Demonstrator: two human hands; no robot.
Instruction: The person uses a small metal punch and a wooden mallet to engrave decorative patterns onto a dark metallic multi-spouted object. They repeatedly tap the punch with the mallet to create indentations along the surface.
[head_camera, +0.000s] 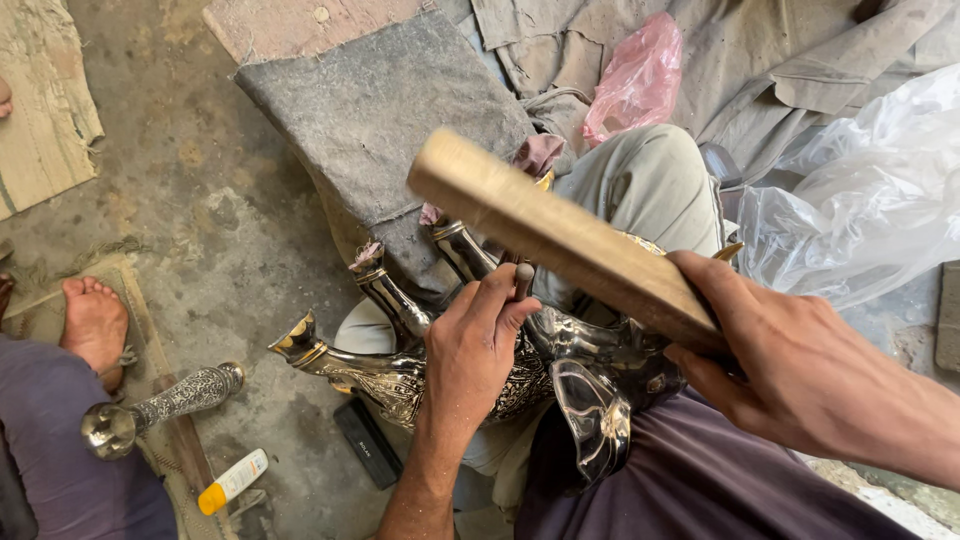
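Note:
My left hand (478, 345) pinches a thin dark metal punch (523, 277) upright against a shiny engraved metal animal figure (400, 375) lying across my lap. Raised over the punch is a flat wooden block (560, 237), gripped at its near end by my right hand (790, 365). The figure has silver legs (392, 295) pointing up and a gold-tipped end (296, 345) at the left. My knee in pale trousers (645, 185) is behind it.
Another person's bare foot (93, 320) and purple-clad leg (60, 440) are at the left, beside an engraved metal piece (160, 405). A small white-and-yellow tube (232, 481) and a dark flat bar (366, 441) lie on the concrete floor. Grey cloth pad (385, 110), pink bag (636, 75), clear plastic (860, 200) behind.

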